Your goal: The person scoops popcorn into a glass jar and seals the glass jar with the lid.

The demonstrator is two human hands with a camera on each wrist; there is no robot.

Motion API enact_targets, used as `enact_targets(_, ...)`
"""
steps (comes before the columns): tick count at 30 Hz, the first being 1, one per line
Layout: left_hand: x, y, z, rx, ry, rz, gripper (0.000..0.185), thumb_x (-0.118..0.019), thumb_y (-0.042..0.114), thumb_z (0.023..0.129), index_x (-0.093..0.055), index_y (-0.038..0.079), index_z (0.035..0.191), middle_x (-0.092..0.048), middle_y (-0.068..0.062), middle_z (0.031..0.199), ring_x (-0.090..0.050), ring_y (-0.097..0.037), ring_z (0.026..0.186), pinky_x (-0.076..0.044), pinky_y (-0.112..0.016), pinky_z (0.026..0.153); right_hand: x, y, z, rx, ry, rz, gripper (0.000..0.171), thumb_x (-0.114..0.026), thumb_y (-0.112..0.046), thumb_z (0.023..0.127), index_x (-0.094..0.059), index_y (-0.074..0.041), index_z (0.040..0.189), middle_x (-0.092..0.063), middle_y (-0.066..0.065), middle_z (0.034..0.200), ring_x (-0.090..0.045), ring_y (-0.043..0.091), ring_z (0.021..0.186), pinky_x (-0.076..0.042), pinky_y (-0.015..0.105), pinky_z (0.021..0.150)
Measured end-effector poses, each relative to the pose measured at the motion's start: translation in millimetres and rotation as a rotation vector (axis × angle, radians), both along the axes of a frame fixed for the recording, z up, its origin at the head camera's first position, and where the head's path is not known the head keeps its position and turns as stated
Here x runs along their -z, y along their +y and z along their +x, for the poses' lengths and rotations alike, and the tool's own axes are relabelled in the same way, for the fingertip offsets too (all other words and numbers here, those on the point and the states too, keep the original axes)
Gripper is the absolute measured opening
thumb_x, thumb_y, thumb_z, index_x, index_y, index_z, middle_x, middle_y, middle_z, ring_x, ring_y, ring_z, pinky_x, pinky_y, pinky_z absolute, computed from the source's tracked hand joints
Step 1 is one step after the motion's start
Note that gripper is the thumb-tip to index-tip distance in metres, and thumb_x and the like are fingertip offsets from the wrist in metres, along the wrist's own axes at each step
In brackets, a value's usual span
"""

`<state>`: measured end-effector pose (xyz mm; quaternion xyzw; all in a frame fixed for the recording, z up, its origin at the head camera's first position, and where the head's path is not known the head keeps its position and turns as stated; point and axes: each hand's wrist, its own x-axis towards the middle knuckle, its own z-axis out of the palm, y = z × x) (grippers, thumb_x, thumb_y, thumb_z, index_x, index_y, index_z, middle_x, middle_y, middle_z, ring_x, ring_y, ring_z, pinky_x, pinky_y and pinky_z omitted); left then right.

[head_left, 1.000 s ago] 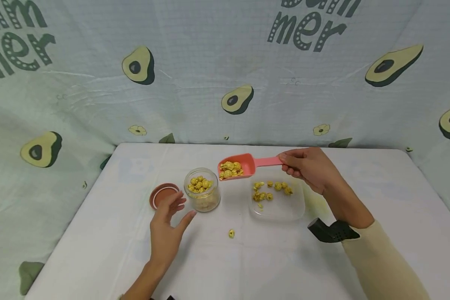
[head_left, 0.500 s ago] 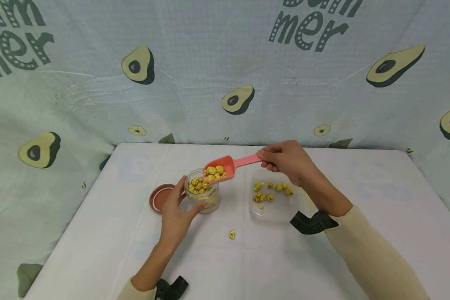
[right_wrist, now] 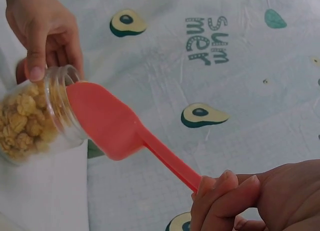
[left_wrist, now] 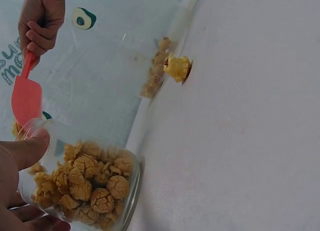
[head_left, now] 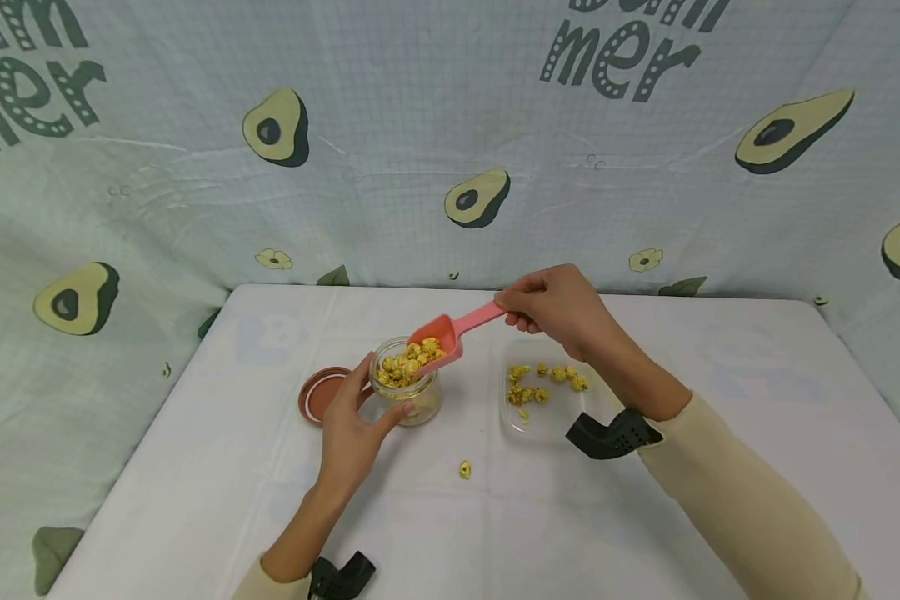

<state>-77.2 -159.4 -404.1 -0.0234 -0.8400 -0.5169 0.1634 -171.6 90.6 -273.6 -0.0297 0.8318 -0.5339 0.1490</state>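
Scoop [head_left: 438,336] now tilted lower over glass jar [head_left: 407,392], mouth at the rim; half a second ago more level. Right hand [head_left: 555,308] raised, pinching scoop handle. Left hand [head_left: 356,425] gripping jar on table [head_left: 720,433]. Backdrop [head_left: 420,142] lettering: "mer".

Cream long sleeves [head_left: 727,475] cover both arms; a black wrist mount [head_left: 607,433] sits at each cuff; hands bare.
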Motion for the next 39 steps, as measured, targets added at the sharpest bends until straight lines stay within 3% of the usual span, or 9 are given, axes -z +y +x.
enact_targets(9, -0.4, -0.6, -0.2, 0.003, 0.02, 0.004, 0.081, -0.084, 0.007, 0.072, -0.043, -0.002, 0.141, -0.052, -0.014, 0.135, -0.052, -0.025, 0.12, -0.043, -0.033, 0.101, -12.8, -4.6, 1.8, -0.003, 0.057, 0.025, 0.019, -0.067, -0.02, 0.091, -0.069, -0.002, 0.098, -0.065, 0.013, 0.079, -0.057, 0.018, 0.066, -0.05, 0.022, 0.059)
enact_targets(19, -0.9, -0.2, -0.2, -0.001, -0.01, 0.008, 0.082, -0.084, 0.008, 0.072, -0.042, 0.0, 0.142, -0.051, -0.014, 0.135, -0.053, -0.025, 0.119, -0.043, -0.033, 0.101, -20.0, 3.4, 6.4, -0.008, 0.063, 0.017, 0.022, -0.067, -0.022, 0.091, -0.068, -0.003, 0.102, -0.065, 0.011, 0.081, -0.057, 0.018, 0.068, -0.051, 0.023, 0.061)
enact_targets(30, -1.4, 0.6, -0.6, 0.008, -0.015, 0.023, 0.082, -0.084, 0.009, 0.073, -0.041, -0.001, 0.143, -0.051, -0.015, 0.136, -0.052, -0.025, 0.12, -0.043, -0.031, 0.101, -6.1, 50.4, 13.6, 0.042, 0.027, -0.064, 0.036, -0.064, -0.027, 0.094, -0.062, 0.002, 0.114, -0.065, 0.009, 0.087, -0.056, 0.011, 0.07, -0.052, 0.02, 0.066)
enact_targets(39, -1.1, -1.8, 0.2, 0.012, -0.041, 0.048, 0.084, -0.084, 0.012, 0.073, -0.04, 0.001, 0.143, -0.049, -0.015, 0.137, -0.052, -0.026, 0.121, -0.042, -0.033, 0.102, 22.9, 103.0, 32.2, 0.078, -0.016, -0.084, 0.043, -0.061, -0.029, 0.095, -0.058, 0.007, 0.118, -0.063, 0.0, 0.08, -0.056, 0.007, 0.069, -0.051, 0.019, 0.064)
